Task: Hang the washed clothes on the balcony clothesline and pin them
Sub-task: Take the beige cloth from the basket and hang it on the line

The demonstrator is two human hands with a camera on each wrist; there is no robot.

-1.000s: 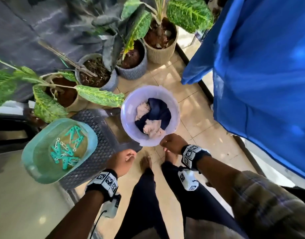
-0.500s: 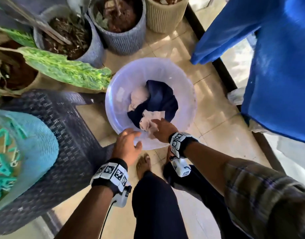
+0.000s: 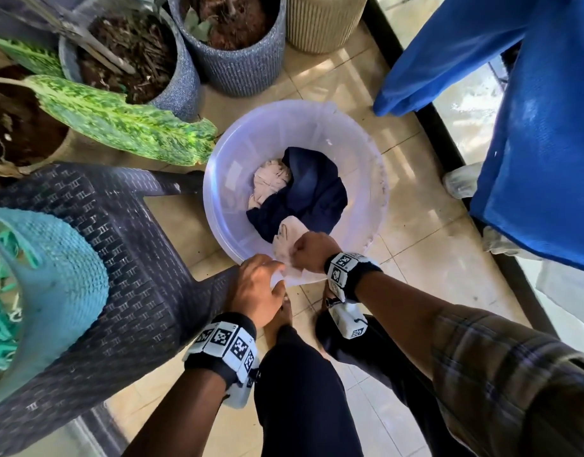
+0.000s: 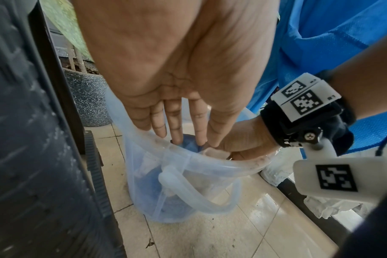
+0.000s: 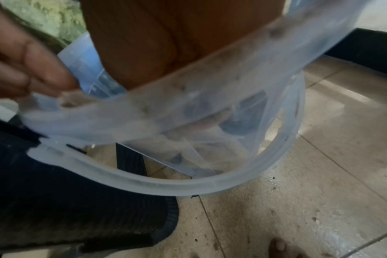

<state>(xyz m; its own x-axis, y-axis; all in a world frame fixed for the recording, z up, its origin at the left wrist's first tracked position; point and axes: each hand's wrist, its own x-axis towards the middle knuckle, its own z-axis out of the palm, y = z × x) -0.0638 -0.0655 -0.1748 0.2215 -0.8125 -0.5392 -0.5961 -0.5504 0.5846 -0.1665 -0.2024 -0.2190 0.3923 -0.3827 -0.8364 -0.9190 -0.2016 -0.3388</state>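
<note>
A translucent bucket (image 3: 223, 206) stands on the floor tiles with a navy cloth (image 3: 313, 192) and a pale pink cloth (image 3: 270, 183) inside. At the near rim my right hand (image 3: 312, 252) grips another pale pink cloth (image 3: 289, 239) in a fist; the left wrist view shows that fist (image 4: 243, 141) inside the bucket (image 4: 188, 183). My left hand (image 3: 257, 288) is beside it at the rim, its fingers (image 4: 177, 125) straight and pointing down into the bucket. Teal clothes pegs (image 3: 0, 311) lie in a teal basin (image 3: 63, 275) on the left.
The basin sits on a dark woven plastic chair (image 3: 135, 291) close to the left of the bucket. Several plant pots (image 3: 234, 61) and a big leaf (image 3: 125, 127) stand behind. A blue garment (image 3: 531, 127) hangs on the right. My bare feet are just below the bucket.
The view has dropped closer to the bucket. My right hand reached in, took hold of the pale pink cloth and drew it to the near rim. My left hand moved up beside it.
</note>
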